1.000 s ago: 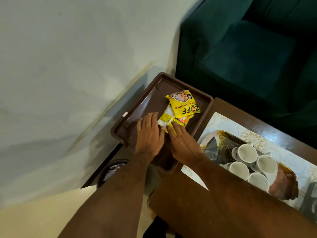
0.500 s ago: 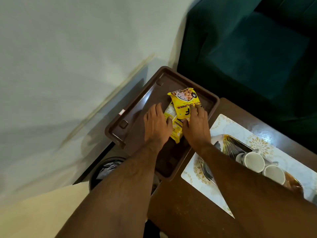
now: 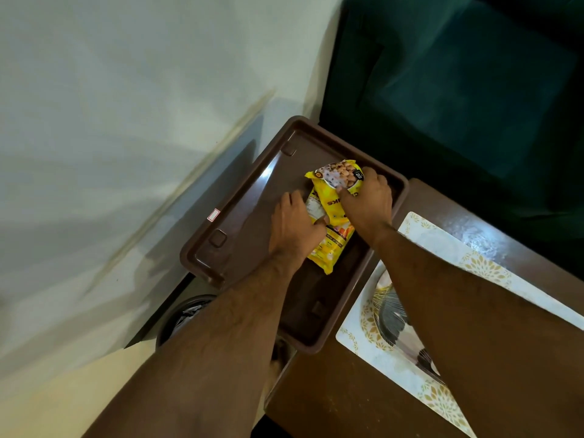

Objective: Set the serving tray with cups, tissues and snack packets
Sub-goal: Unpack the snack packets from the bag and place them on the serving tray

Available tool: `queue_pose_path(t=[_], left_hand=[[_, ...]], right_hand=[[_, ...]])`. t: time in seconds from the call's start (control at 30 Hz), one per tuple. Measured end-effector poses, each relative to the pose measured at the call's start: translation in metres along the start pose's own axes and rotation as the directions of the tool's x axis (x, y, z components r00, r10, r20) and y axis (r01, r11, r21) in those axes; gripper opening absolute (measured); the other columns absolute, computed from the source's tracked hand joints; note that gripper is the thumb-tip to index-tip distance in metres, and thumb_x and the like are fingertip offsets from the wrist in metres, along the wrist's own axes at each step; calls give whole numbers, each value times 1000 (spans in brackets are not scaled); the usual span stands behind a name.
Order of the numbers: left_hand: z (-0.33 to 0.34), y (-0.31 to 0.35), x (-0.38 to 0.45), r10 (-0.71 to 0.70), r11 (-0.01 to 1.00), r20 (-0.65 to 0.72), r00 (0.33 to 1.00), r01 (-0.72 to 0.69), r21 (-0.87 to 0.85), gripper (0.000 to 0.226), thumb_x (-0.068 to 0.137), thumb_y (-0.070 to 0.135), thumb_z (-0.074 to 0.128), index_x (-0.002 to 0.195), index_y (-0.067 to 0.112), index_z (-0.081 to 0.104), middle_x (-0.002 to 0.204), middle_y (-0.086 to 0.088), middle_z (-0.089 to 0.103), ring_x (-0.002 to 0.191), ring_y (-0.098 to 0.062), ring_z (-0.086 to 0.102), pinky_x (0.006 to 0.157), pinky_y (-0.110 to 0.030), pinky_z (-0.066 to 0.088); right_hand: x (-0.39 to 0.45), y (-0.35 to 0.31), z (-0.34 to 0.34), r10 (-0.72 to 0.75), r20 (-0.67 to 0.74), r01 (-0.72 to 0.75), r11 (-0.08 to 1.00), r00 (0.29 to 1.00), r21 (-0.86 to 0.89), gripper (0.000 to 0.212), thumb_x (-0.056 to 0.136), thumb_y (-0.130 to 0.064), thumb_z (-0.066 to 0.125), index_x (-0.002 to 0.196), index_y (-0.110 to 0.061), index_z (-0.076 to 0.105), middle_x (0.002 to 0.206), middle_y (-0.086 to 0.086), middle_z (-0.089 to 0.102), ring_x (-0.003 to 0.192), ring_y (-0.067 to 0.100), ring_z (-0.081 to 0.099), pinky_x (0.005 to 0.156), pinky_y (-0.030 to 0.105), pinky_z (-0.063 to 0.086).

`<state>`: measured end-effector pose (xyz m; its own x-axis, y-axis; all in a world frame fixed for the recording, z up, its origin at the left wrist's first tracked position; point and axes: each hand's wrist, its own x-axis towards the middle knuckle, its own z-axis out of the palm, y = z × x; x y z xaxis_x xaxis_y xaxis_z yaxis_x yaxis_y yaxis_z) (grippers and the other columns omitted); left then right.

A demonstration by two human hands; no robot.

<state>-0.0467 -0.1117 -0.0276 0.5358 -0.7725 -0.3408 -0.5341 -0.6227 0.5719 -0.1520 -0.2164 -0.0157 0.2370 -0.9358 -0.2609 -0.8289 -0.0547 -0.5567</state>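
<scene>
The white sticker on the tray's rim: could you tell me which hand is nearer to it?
Left. The left hand rests on the yellow packets mid-tray, on the side toward the white sticker; the right hand grips the packets beyond it, toward the far rim of the tray.

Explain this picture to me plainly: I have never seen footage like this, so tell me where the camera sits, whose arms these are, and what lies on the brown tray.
There is no machine here. The camera is worn on a person's head and looks down, so the two bare arms reaching forward are that person's own.

The brown tray sits at the end of a wooden table, next to a white wall. On the tray lie yellow snack packets, stacked one over another.

The left hand presses on the lower packets, thumb on top. The right hand closes its grip around the top packet near its far end.

To the right lies a patterned mat. Behind the table is a dark green sofa.
</scene>
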Motion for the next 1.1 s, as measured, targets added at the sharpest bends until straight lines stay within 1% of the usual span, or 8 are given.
queue_pose_path(t=[0.27, 0.4, 0.57, 0.7, 0.8, 0.87, 1.0, 1.1], left_hand=[[-4, 3, 3, -79, 992, 54, 995, 84, -90, 42, 69, 26, 81, 104, 15, 62, 100, 0, 66, 97, -22, 64, 75, -32, 47], [-5, 3, 0, -127, 969, 24, 992, 129, -212, 26, 70, 25, 80, 91, 16, 68, 87, 1, 73, 84, -21, 71, 67, -28, 44], [-11, -2, -1, -115, 934, -98, 989, 74, -350, 35, 73, 22, 83, 100, 14, 62, 99, -4, 75, 93, -26, 71, 79, -39, 55], [-23, 2, 6, -27, 888, -150, 988, -45, -458, 53, 70, -1, 79, 118, 12, 60, 112, -5, 74, 103, -23, 71, 95, -41, 55], [-33, 15, 17, 3, 888, -190, 982, -90, -450, 48, 67, -6, 71, 111, 15, 70, 106, -4, 75, 105, -26, 70, 100, -53, 51], [-40, 24, 19, 13, 882, -297, 955, -151, -447, 44, 63, -8, 68, 100, 16, 74, 106, -7, 72, 105, -27, 66, 95, -47, 53], [-44, 29, 1, 1, 929, -419, 908, -155, -335, 40, 63, -4, 68, 80, 32, 75, 120, -4, 44, 123, -30, 42, 100, -41, 43], [-39, 2, -16, 33, 983, -401, 916, -103, -154, 29, 66, 4, 66, 71, 30, 76, 123, -7, 43, 125, -32, 39, 99, -42, 34]], right_hand=[[10, 4, 0, 120, -9, -119, 991, 993, 61, 86, 75, -42, 84, 141, -6, 43, 138, 17, 53, 130, 37, 46, 102, 46, 44], [14, 8, -6, 189, 0, -185, 961, 982, 206, 72, 70, -35, 89, 127, -5, 57, 126, 14, 62, 116, 30, 60, 97, 41, 52], [10, 17, -22, 362, 23, -330, 819, 932, 469, 71, 60, -25, 96, 121, -10, 63, 110, 5, 71, 94, 22, 71, 79, 40, 61], [7, 20, -34, 416, 27, -309, 628, 909, 714, 69, 62, -11, 93, 121, -9, 57, 111, 13, 72, 83, 25, 73, 55, 28, 56], [1, 23, -42, 456, 39, -275, 464, 889, 842, 74, 63, -7, 92, 126, -8, 53, 115, 15, 70, 95, 31, 74, 72, 42, 63], [-6, 25, -47, 458, 33, -237, 395, 888, 887, 75, 65, -4, 92, 127, -7, 52, 117, 15, 70, 98, 33, 73, 81, 51, 62], [-18, 31, -54, 435, 18, -193, 361, 900, 912, 74, 66, -3, 91, 129, -6, 53, 116, 13, 70, 98, 31, 74, 76, 43, 63], [-26, 34, -55, 401, 26, -179, 351, 916, 919, 70, 68, -2, 89, 128, -6, 53, 115, 11, 71, 98, 30, 74, 74, 40, 62]])
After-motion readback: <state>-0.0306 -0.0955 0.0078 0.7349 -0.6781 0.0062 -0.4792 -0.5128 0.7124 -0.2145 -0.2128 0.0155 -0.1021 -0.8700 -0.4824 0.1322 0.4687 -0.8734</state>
